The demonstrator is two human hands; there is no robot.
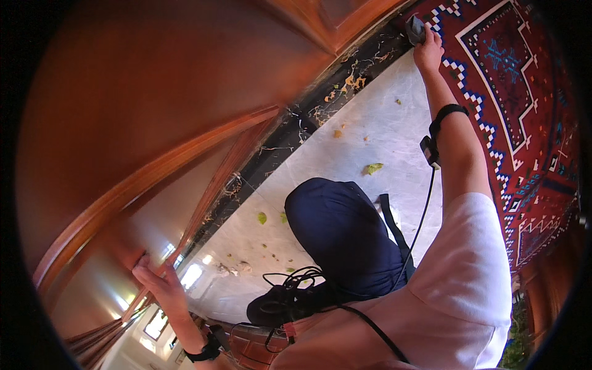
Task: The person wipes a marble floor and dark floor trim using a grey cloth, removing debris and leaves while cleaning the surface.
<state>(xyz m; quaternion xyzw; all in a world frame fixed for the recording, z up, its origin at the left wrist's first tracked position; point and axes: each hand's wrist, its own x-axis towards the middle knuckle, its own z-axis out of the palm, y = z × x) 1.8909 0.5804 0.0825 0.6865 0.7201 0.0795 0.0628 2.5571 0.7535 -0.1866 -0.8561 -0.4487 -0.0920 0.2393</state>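
Observation:
My right hand (430, 50) reaches far out to the top right, its fingers closed on a crumpled grey cloth (416, 30). The cloth lies at the corner where a black marble border (342, 78) with gold and white veins meets the patterned red rug (504, 92). At the lower left, my left hand (162, 284) is against or very near a glossy brown wooden panel (134, 171), its thumb apart from the fingers. Whether those fingertips press on the wood is hard to tell.
Leaves, such as a yellow-green one (373, 168), and small crumbs lie scattered on the pale marble floor (314, 162). My bent knee (342, 226) in dark trousers is over it. Black cables (296, 277) loop by my lap, and one cable runs to a device (430, 151) strapped on my right forearm.

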